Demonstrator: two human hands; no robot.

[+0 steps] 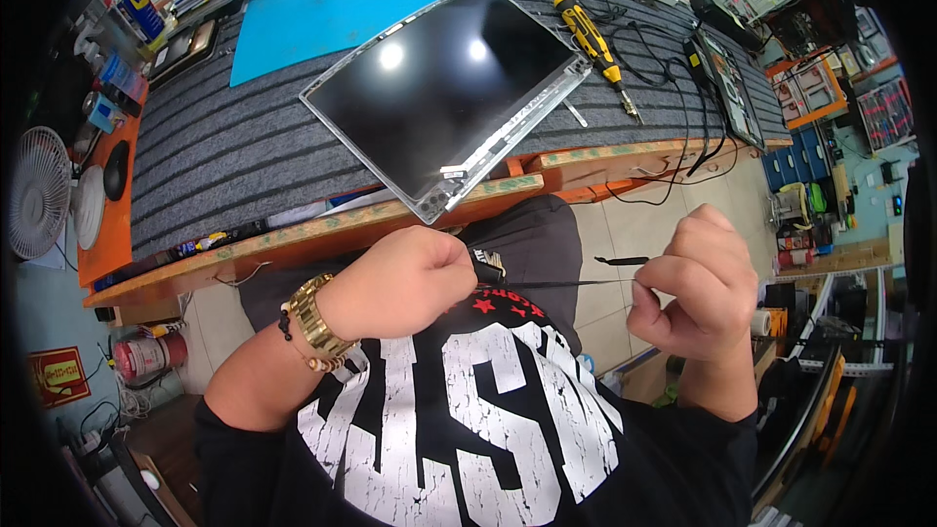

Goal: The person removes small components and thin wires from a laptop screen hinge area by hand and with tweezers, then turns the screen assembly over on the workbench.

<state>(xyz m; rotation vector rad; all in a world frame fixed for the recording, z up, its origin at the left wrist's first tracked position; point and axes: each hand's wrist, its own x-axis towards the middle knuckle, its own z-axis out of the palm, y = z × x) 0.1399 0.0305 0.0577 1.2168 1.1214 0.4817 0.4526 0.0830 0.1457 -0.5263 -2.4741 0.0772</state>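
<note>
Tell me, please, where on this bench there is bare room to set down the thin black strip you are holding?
Free: the grey ribbed mat left of the laptop screen panel, and the blue mat behind it. Crowded: right of the panel, with the yellow screwdriver and black cables.

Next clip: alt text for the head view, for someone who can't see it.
Both hands hold a thin black strip taut above the lap, the left hand closed on one end, the right hand pinching the other. Ahead, on a striped grey mat on the bench, lies a laptop screen panel with a yellow electric screwdriver beside it.
</note>
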